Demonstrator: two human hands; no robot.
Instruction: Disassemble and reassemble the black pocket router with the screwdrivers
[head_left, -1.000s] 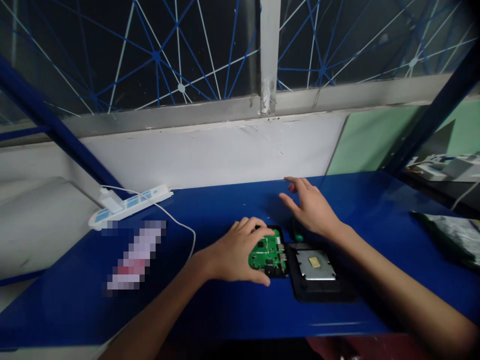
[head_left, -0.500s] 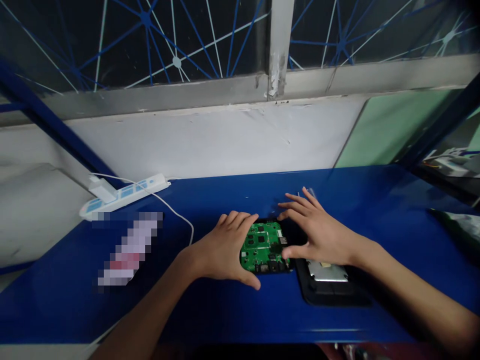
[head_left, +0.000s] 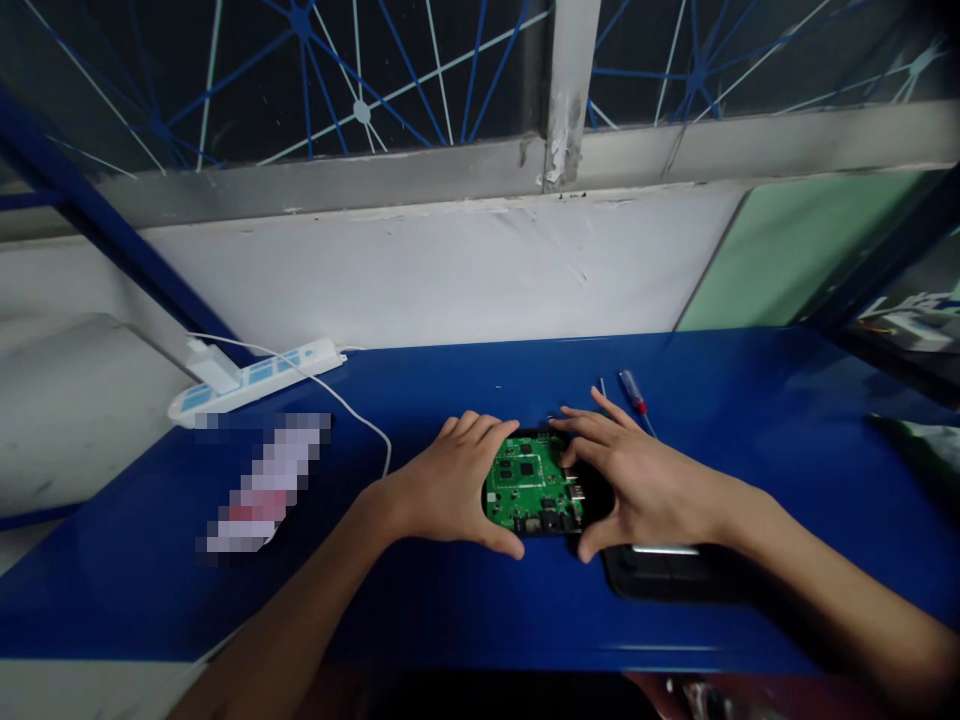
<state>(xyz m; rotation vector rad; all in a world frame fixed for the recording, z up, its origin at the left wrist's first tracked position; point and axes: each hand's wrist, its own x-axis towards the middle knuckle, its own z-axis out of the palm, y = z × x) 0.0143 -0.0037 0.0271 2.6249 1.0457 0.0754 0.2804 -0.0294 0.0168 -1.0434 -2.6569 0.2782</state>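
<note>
A green circuit board (head_left: 527, 482) in a black frame lies on the blue table between my two hands. My left hand (head_left: 454, 487) grips its left edge, fingers along the far side and thumb at the near side. At the board's right side is my right hand (head_left: 637, 480), curved around that edge, with fingertips on the far right corner and the thumb by the near right corner. Partly under my right hand and forearm lies a black casing (head_left: 667, 582) with a silvery metal part.
A screwdriver (head_left: 634, 390) with a clear and red handle lies behind my right hand. At the back left sits a white power strip (head_left: 262, 378) with a plug and cable. A pixelated pale item (head_left: 266, 485) rests on the left.
My right hand has moved down and closed in around the board's right edge, its thumb now by the near corner. The screwdriver handle has come into clearer view.
</note>
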